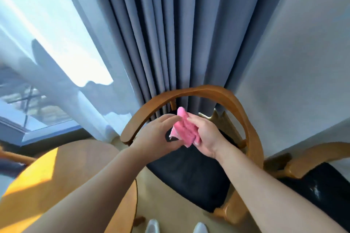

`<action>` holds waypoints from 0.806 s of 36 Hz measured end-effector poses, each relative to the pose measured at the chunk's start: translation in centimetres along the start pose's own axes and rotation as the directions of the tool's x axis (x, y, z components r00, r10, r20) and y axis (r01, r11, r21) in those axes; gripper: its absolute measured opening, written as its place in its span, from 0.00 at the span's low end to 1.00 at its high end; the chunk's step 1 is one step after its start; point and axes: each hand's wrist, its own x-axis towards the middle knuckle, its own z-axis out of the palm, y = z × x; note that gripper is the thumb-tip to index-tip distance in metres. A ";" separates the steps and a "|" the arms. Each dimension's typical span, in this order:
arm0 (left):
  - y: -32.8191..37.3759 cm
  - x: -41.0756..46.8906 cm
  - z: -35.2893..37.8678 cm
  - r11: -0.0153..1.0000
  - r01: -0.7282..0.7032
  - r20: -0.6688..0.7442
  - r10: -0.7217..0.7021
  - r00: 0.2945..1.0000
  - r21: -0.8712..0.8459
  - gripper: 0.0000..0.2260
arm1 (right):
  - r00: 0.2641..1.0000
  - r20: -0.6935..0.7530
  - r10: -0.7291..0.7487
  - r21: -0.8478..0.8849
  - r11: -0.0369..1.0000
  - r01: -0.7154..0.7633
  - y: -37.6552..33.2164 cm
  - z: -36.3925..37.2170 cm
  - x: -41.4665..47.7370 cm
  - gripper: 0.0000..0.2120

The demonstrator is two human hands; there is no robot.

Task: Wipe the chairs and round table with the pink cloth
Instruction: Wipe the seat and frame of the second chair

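A crumpled pink cloth (184, 128) is held in the air above the dark seat of a wooden chair (246, 117) with a curved backrest. My right hand (205, 135) grips the cloth from the right, thumb over it. My left hand (159, 134) meets the cloth from the left, fingertips pinching its lower edge. The round wooden table (62, 166) lies at the lower left, partly sunlit and partly covered by my left forearm. A second wooden chair (310, 157) with a dark seat stands at the right edge.
Blue-grey curtains (170, 34) hang right behind the chair. A bright window with a sheer curtain (47, 43) fills the left. A pale wall (303, 62) is at the right. My white shoes (153, 226) stand on a beige floor between table and chair.
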 end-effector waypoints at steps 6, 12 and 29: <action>2.9 -2.8 -1.3 0.990 0.109 -0.141 -0.121 0.983 -0.087 0.35 | 0.939 0.341 -0.048 0.083 0.996 0.020 -2.6 2.0 -2.3 0.20; 3.7 -5.4 -1.3 0.954 0.285 -0.278 -0.300 0.912 -0.092 0.16 | 0.893 0.450 0.024 -0.098 0.995 0.022 -2.3 2.2 -2.8 0.27; 0.7 -7.2 -2.8 0.820 0.426 -0.376 -0.559 0.739 -0.382 0.06 | 0.994 0.064 -0.086 -0.600 0.793 0.108 -2.1 1.7 -1.3 0.04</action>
